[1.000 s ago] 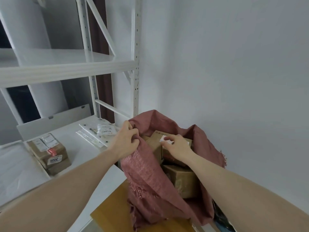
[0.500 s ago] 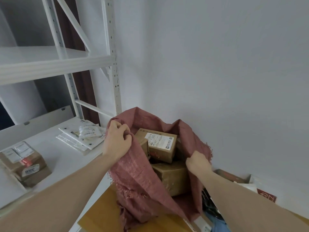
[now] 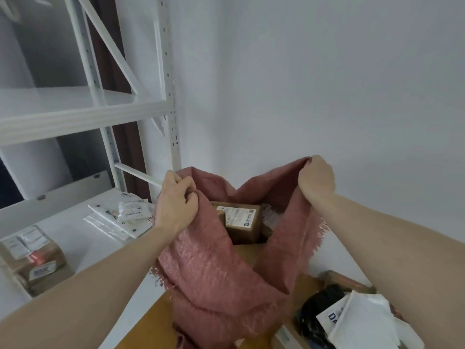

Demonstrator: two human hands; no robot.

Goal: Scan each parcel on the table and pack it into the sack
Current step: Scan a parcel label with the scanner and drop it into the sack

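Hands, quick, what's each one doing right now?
Left hand: fingers grip the sack rim.
Right hand: fingers grip the opposite rim.

Change over the last second. The right hand [image 3: 316, 178], which a second ago rested on the labelled box [image 3: 241, 222] at the top of the load in the sack [image 3: 216, 273], has left the box, passed by the right side of the sack's mouth and now grips the right rim, lifted high. The rim on that side, earlier slumped, stands raised and pulled outward, so the mouth gapes wider. The box lies uncovered, label up. The view has swung rightward: a white envelope [image 3: 362, 321] and a black object [image 3: 319, 308] now show at lower right.
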